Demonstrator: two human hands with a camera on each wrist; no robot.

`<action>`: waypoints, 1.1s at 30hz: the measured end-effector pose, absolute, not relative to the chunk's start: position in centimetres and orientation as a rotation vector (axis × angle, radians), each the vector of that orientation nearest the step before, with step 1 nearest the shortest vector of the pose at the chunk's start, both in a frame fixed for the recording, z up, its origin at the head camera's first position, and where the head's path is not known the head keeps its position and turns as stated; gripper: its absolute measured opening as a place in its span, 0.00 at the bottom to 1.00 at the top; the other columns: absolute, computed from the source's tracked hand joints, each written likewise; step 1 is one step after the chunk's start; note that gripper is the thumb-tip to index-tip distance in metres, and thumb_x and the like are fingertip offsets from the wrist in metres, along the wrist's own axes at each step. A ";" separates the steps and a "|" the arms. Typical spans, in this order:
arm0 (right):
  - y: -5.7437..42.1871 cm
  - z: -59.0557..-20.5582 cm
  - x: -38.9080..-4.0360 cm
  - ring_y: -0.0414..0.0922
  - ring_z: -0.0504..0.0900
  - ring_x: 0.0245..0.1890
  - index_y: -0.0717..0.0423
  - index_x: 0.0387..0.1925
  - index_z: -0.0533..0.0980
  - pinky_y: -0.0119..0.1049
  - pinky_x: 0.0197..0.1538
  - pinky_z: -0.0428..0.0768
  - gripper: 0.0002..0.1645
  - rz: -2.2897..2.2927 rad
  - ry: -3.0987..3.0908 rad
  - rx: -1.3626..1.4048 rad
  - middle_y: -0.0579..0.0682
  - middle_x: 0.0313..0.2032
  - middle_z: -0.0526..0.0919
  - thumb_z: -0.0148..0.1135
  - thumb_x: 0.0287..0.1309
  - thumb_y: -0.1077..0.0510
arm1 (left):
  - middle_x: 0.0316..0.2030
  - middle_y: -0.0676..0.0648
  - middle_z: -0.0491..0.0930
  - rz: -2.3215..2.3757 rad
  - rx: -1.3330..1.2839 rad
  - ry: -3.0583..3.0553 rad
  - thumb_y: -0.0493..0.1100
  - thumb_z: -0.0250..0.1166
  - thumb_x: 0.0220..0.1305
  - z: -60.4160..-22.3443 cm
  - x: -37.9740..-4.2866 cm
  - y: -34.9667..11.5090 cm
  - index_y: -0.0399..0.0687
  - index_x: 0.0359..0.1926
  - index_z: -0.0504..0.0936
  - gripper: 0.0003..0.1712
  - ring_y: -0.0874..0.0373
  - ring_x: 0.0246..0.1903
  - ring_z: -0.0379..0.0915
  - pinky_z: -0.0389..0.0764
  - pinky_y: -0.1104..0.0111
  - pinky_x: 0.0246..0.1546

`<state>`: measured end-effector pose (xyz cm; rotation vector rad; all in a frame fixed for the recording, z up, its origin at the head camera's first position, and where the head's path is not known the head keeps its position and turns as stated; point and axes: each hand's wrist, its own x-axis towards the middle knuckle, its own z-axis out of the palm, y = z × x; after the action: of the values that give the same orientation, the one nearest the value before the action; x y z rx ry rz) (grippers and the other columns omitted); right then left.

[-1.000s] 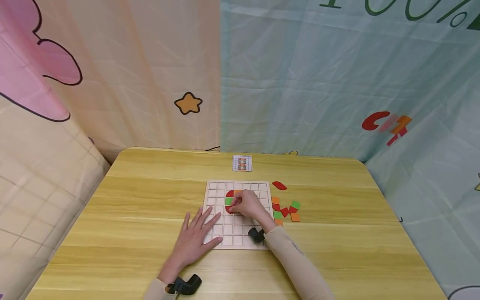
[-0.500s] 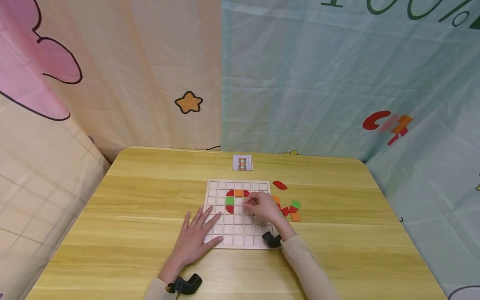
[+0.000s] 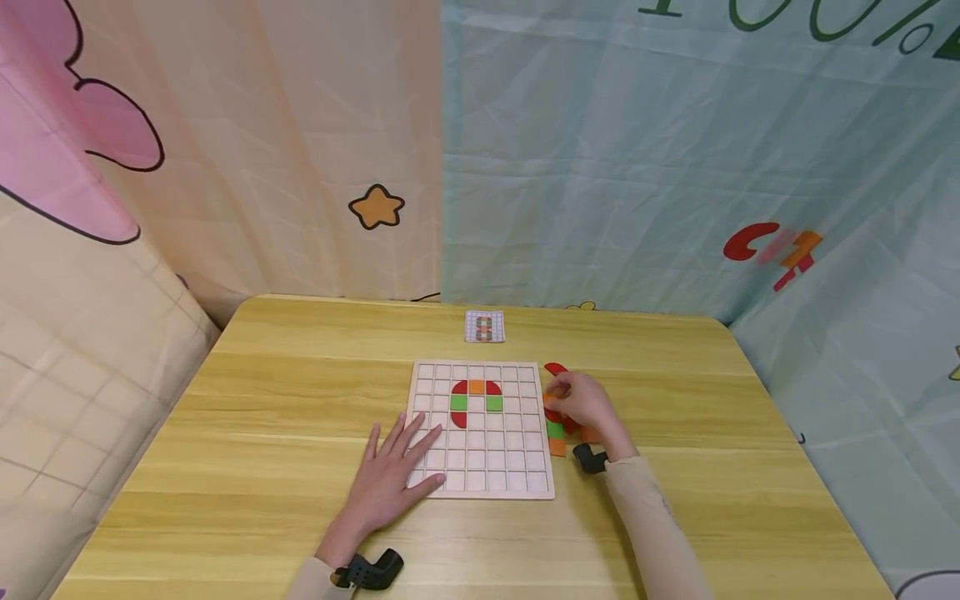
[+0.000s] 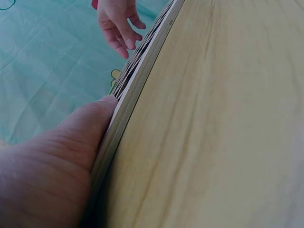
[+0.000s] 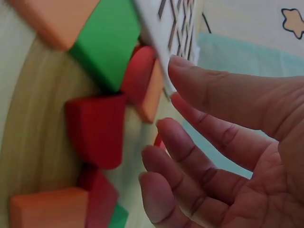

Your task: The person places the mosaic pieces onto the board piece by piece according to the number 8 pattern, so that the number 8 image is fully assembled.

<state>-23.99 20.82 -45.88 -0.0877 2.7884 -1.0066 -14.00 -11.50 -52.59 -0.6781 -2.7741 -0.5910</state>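
Note:
A white grid board (image 3: 477,481) lies on the table. In its upper middle, red rounded pieces (image 3: 459,420), an orange square (image 3: 476,387) and two green squares (image 3: 494,403) form an arch-like shape. My left hand (image 3: 392,479) rests with fingers spread on the board's left edge; its thumb (image 4: 90,116) shows there in the left wrist view. My right hand (image 3: 587,403) is over the loose pieces beside the board's right edge. In the right wrist view, its bent fingers hold nothing, near a red piece (image 5: 139,73) and an orange piece (image 5: 153,92).
More loose pieces lie right of the board, among them a green square (image 3: 555,430), an orange square (image 3: 557,447) and a red leaf-shaped piece (image 3: 555,367). A small printed pattern card (image 3: 472,327) lies behind the board. Curtains (image 3: 600,167) hang around the table (image 3: 300,367).
My right hand has moved right, from the coloured shape on the board to the loose pieces. The right-hand green square now shows in full. The left hand has stayed in place.

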 end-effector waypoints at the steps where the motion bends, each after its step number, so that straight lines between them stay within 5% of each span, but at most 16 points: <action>1: 21.0 -46.0 -24.0 0.46 0.76 0.30 0.60 0.38 0.79 0.38 0.35 0.78 0.12 -1.003 2.785 -0.077 0.51 0.34 0.78 0.70 0.51 0.60 | 0.70 0.44 0.56 -0.593 -0.678 -2.774 0.67 0.57 0.61 -52.6 -14.0 -11.5 0.57 0.69 0.66 0.39 0.41 0.69 0.46 0.37 0.42 0.65; 33: 21.6 -46.7 -24.7 0.46 0.74 0.27 0.61 0.36 0.74 0.34 0.29 0.74 0.14 -1.103 2.701 0.036 0.52 0.30 0.75 0.71 0.50 0.62 | 0.70 0.43 0.55 -0.598 -0.673 -2.798 0.66 0.57 0.61 -52.2 -13.9 -11.4 0.56 0.69 0.65 0.39 0.42 0.69 0.44 0.35 0.43 0.66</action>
<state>-24.69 21.61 -46.70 0.0362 2.7014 -1.1034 -13.87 -11.42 -52.20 -0.6733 -2.7985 -0.5975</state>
